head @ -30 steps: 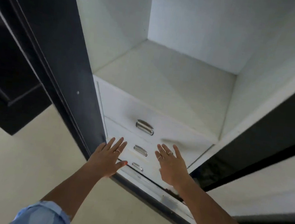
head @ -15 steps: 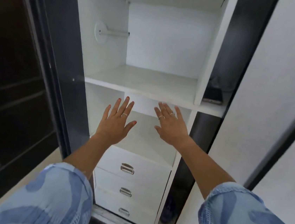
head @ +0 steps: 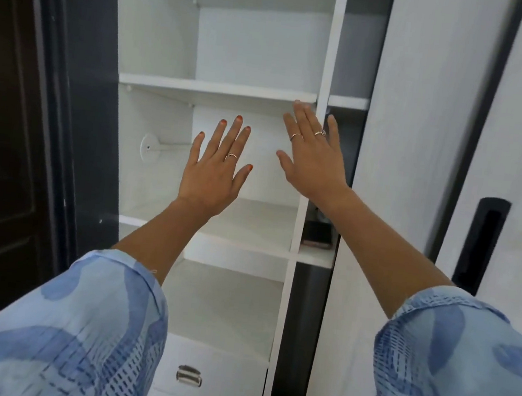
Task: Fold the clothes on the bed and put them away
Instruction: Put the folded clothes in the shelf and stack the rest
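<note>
Meanwhile, a person in pale blue patterned sleeves is standing before an open white laminate wardrobe (head: 160, 40), holding up a flat, splayed left hand (head: 216, 168) and a flat, splayed right hand (head: 314, 158), both gripping nothing. No clothes or bed are showing anywhere, so the garments are probably lying somewhere outside the camera's view, and neither hand can be called nearer to them. Directly ahead of the fingers, a bare white middle shelf (head: 250, 226) is waiting, the right fingertips reaching just under the white upper shelf (head: 217, 88).
</note>
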`<action>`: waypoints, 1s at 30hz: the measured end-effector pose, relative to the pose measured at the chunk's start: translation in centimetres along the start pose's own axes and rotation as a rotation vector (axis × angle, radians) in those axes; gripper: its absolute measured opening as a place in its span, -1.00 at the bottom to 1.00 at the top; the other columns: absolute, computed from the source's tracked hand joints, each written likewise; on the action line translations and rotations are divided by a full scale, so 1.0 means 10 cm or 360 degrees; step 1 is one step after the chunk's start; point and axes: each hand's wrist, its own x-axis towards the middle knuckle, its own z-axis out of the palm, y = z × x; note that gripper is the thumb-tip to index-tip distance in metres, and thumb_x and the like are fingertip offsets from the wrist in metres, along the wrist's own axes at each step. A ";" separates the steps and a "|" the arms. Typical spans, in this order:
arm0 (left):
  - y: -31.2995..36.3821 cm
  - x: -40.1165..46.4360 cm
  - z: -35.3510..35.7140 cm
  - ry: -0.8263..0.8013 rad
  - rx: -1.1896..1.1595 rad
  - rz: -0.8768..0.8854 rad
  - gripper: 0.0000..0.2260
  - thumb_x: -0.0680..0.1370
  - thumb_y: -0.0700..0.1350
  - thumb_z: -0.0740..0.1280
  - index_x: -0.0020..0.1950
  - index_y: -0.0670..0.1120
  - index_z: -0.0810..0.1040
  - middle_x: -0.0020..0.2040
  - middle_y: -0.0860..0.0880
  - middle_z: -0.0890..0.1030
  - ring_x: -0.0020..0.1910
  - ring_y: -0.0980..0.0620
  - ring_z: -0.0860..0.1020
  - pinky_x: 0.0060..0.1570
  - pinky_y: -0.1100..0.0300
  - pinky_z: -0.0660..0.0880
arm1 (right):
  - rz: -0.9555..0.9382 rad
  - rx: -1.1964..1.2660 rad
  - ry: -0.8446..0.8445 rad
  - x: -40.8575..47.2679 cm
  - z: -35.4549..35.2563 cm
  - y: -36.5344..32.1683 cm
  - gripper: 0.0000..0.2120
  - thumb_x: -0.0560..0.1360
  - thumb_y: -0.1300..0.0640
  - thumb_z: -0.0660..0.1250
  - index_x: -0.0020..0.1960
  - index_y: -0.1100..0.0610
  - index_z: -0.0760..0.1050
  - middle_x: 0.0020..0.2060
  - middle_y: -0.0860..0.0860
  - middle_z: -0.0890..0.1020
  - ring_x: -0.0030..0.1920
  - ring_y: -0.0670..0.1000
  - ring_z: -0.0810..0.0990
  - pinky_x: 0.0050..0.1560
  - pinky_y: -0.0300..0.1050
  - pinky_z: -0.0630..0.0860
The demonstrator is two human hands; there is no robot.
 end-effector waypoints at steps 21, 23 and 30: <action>2.15 0.56 0.44 0.0281 -0.0484 0.0480 -0.45 0.64 0.15 -0.06 0.59 0.01 -0.08 0.60 -0.04 -0.05 0.56 -0.06 -0.03 0.48 -0.11 -0.05 | 0.0648 -0.0327 0.0014 -1.58 0.33 1.68 -0.30 0.55 0.07 0.25 0.58 0.15 0.00 0.56 0.07 0.01 0.55 0.04 -0.02 0.52 0.12 -0.05; 2.49 0.65 0.44 0.0315 -0.0533 0.0567 -0.45 0.64 0.14 -0.03 0.59 0.02 -0.06 0.60 -0.04 -0.04 0.56 -0.06 -0.03 0.49 -0.10 -0.07 | 0.0741 -0.0281 0.0044 -1.73 0.36 1.86 -0.30 0.56 0.07 0.24 0.58 0.16 -0.03 0.56 0.08 0.00 0.55 0.05 -0.01 0.52 0.09 -0.01; 3.40 0.92 0.60 0.0339 -0.0558 0.0761 -0.49 0.63 0.08 -0.01 0.57 0.00 0.05 0.59 -0.02 0.05 0.55 -0.03 0.10 0.46 -0.10 0.07 | 0.1101 0.0155 0.0132 -2.23 0.73 2.12 -0.34 0.58 -0.08 0.08 0.58 0.12 -0.04 0.57 0.06 -0.03 0.56 0.05 0.00 0.49 0.09 0.13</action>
